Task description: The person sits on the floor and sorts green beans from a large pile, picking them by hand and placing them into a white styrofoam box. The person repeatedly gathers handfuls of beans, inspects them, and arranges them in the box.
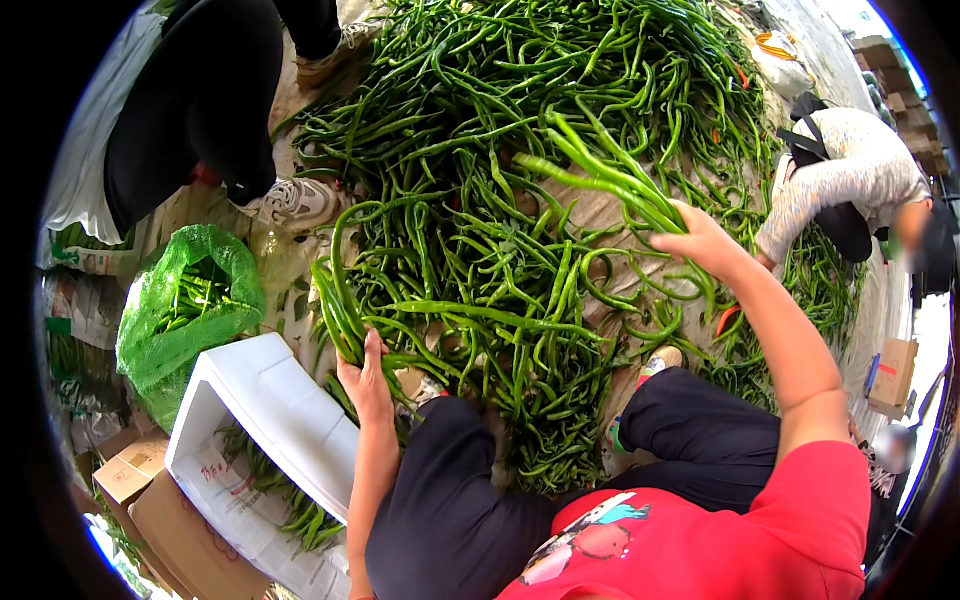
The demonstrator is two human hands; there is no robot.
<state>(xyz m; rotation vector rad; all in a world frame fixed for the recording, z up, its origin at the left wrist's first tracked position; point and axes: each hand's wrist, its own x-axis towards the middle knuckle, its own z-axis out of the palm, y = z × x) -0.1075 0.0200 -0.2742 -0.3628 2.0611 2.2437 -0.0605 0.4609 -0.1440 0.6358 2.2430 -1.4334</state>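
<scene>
Long green chili peppers [465, 247] lie in a wide heap on a ground sheet in front of me, reaching between my knees. My left hand [370, 375] grips a small bunch of long green peppers [339, 311] near the box on the left. Raised over the right side of the heap, my right hand [701, 240] is closed around another bunch of long green peppers [611, 176]. Its far tips fan out and look slightly blurred. Both bunches stick out above and below the fists.
At left, a white foam box [262, 382] lined with printed paper holds some peppers, beside a green mesh bag [142, 330] of peppers and cardboard boxes [180, 525]. A person in dark trousers [202, 97] is close at upper left. Another person [855, 157] bends over peppers at right.
</scene>
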